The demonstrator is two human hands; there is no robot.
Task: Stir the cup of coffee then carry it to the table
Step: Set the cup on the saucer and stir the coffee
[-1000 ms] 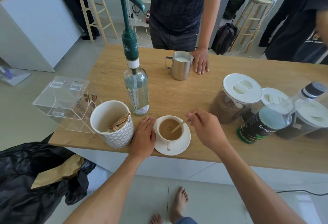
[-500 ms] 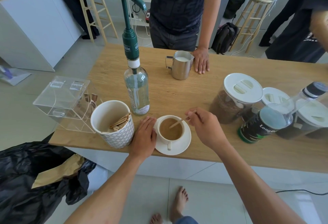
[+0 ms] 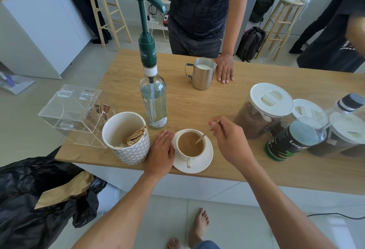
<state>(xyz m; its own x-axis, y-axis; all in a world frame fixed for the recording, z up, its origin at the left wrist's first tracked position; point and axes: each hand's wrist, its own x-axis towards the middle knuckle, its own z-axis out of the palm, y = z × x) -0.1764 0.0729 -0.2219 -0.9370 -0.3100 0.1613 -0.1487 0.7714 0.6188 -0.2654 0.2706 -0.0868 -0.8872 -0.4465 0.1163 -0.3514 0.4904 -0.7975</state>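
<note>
My right hand [image 3: 227, 138] is pinching the stick [image 3: 201, 139], stirring the cup [image 3: 190, 146]; my left hand [image 3: 162, 152] is lying flat by the saucer [image 3: 205, 161]; carrying isn't begun.

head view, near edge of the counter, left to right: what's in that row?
clear acrylic box → patterned cup of wooden sticks → left hand → coffee cup on its saucer → right hand pinching the stirrer → dark green tin
</note>
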